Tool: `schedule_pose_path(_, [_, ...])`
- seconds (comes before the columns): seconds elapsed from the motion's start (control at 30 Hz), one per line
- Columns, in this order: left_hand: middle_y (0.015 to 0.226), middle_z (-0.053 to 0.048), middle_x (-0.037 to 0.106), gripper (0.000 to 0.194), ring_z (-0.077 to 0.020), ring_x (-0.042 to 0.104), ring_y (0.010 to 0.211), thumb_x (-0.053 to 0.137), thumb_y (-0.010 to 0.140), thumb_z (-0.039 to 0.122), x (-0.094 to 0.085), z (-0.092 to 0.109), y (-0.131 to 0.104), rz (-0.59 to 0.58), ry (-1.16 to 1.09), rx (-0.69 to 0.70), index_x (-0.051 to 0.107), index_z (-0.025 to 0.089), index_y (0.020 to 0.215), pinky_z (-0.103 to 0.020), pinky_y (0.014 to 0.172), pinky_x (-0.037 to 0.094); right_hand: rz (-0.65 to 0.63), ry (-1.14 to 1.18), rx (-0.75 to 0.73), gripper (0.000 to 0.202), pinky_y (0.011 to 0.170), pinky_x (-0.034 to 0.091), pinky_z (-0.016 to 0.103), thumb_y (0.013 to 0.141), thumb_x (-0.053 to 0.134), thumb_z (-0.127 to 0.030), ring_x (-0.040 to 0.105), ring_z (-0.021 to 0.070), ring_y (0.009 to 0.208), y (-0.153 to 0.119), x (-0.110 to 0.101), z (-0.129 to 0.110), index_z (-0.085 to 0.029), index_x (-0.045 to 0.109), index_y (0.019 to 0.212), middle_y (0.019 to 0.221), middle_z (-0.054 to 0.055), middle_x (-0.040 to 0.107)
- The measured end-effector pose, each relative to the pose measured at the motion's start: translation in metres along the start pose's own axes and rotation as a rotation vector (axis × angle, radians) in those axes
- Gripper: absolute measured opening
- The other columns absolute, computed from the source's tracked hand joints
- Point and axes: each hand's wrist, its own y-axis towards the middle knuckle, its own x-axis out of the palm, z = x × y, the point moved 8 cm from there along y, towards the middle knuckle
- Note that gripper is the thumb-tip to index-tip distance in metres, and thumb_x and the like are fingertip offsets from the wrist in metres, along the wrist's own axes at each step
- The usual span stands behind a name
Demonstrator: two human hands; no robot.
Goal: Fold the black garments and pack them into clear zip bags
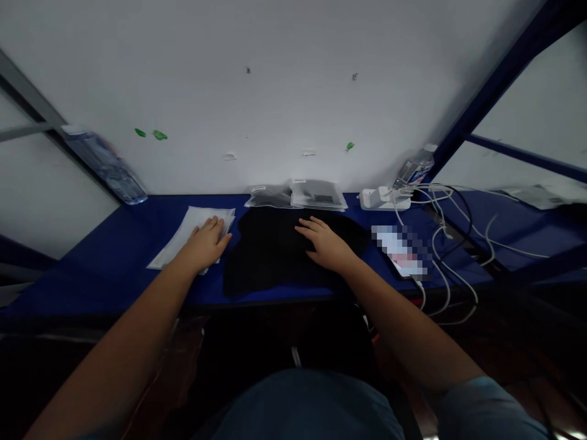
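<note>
Head view | white sheets (177, 239) lay under left grip (207, 243), black cloth (266, 252) under right grip (324, 245) | both spread flat | maybe smoothing; lifting needed pinching

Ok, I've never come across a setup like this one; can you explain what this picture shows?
There's no machine here: a head-worn camera looks forward and down at the wearer's bare hands. The left hand lies spread on white sheets; the right hand rests on a black item, probably cloth. Neither visibly grips anything. On the blue tabletop, packets sit by the wall, with a phone, power strip and cables to the right.
</note>
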Motion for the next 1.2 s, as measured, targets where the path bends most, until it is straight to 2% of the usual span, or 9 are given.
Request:
schedule_pose_path(0.27, [0.155, -0.015, 0.047, 0.056, -0.0261, 0.041, 0.146, 0.033, 0.098, 0.036, -0.014, 0.028, -0.008, 0.109, -0.099, 0.250, 0.049, 0.010, 0.146, -0.048, 0.122, 0.031, 0.062, 0.162, -0.060, 0.076, 0.124, 0.032, 0.049, 0.073, 0.059, 0.005, 0.034, 0.0256, 0.150, 0.018, -0.006, -0.031, -0.017, 0.054, 0.145, 0.153, 0.013, 0.050])
schedule_pose_path(0.4, [0.150, -0.016, 0.053, 0.055, -0.0280, 0.048, 0.141, 0.033, 0.099, 0.039, -0.019, 0.035, -0.010, 0.149, -0.094, 0.291, 0.056, 0.010, 0.140, -0.048, 0.121, 0.034, 0.033, 0.054, 0.012, 0.070, 0.126, 0.028, 0.048, 0.072, 0.064, 0.003, 0.028, 0.0314, 0.152, 0.018, 0.004, -0.034, -0.007, 0.057, 0.141, 0.153, 0.021, 0.047])
schedule_pose_path(0.47, [0.149, -0.016, 0.054, 0.054, -0.0281, 0.048, 0.141, 0.034, 0.098, 0.039, -0.020, 0.037, -0.011, 0.158, -0.086, 0.306, 0.056, 0.011, 0.139, -0.049, 0.121, 0.033, 0.071, -0.029, 0.119, 0.069, 0.125, 0.025, 0.053, 0.074, 0.069, -0.004, 0.020, 0.0374, 0.154, 0.013, 0.003, -0.026, -0.007, 0.056, 0.142, 0.158, 0.023, 0.040])
schedule_pose_path(0.57, [0.149, -0.015, 0.055, 0.052, -0.0279, 0.049, 0.141, 0.035, 0.099, 0.037, -0.021, 0.041, -0.013, 0.163, -0.087, 0.330, 0.057, 0.012, 0.138, -0.051, 0.121, 0.033, 0.080, -0.034, 0.255, 0.075, 0.121, 0.030, 0.060, 0.077, 0.073, -0.017, 0.017, 0.0442, 0.153, 0.006, 0.002, -0.017, -0.017, 0.051, 0.149, 0.165, 0.019, 0.024])
schedule_pose_path(0.67, [0.148, -0.013, 0.056, 0.049, -0.0277, 0.049, 0.140, 0.036, 0.098, 0.037, -0.022, 0.044, -0.014, 0.164, -0.104, 0.346, 0.058, 0.016, 0.137, -0.053, 0.121, 0.032, 0.011, 0.077, 0.339, 0.085, 0.111, 0.043, 0.060, 0.078, 0.076, -0.030, 0.031, 0.0470, 0.147, 0.000, 0.005, -0.018, -0.029, 0.039, 0.156, 0.169, 0.016, 0.010])
schedule_pose_path(0.77, [0.148, -0.012, 0.056, 0.048, -0.0268, 0.050, 0.140, 0.036, 0.099, 0.037, -0.022, 0.046, -0.015, 0.170, -0.115, 0.356, 0.059, 0.017, 0.136, -0.052, 0.121, 0.032, -0.015, 0.215, 0.425, 0.097, 0.105, 0.048, 0.056, 0.073, 0.081, -0.052, 0.044, 0.0464, 0.140, -0.002, 0.004, -0.017, -0.033, 0.036, 0.156, 0.169, 0.018, 0.003])
schedule_pose_path(0.87, [0.147, -0.012, 0.057, 0.048, -0.0270, 0.050, 0.139, 0.036, 0.099, 0.038, -0.022, 0.046, -0.015, 0.175, -0.117, 0.359, 0.059, 0.017, 0.135, -0.053, 0.121, 0.033, 0.090, 0.332, 0.544, 0.084, 0.104, 0.049, 0.053, 0.080, 0.068, -0.069, 0.050, 0.0414, 0.137, -0.001, -0.005, -0.003, -0.028, 0.044, 0.150, 0.163, 0.021, 0.024])
schedule_pose_path(1.0, [0.145, -0.013, 0.058, 0.048, -0.0276, 0.052, 0.137, 0.035, 0.100, 0.039, -0.025, 0.046, -0.016, 0.188, -0.117, 0.368, 0.061, 0.016, 0.133, -0.053, 0.120, 0.035, 0.195, 0.407, 0.692, 0.077, 0.095, 0.053, 0.052, 0.087, 0.064, -0.058, 0.065, 0.0363, 0.115, 0.000, -0.010, 0.022, -0.014, 0.040, 0.146, 0.127, 0.025, 0.062])
schedule_pose_path(1.2, [0.143, -0.016, 0.059, 0.048, -0.0276, 0.053, 0.136, 0.035, 0.100, 0.037, -0.024, 0.045, -0.016, 0.202, -0.116, 0.377, 0.061, 0.012, 0.131, -0.051, 0.120, 0.036, 0.110, 0.399, 0.670, 0.079, 0.085, 0.056, 0.048, 0.078, 0.074, -0.042, 0.071, 0.0318, 0.093, 0.010, -0.001, 0.021, -0.016, 0.038, 0.144, 0.104, 0.015, 0.071])
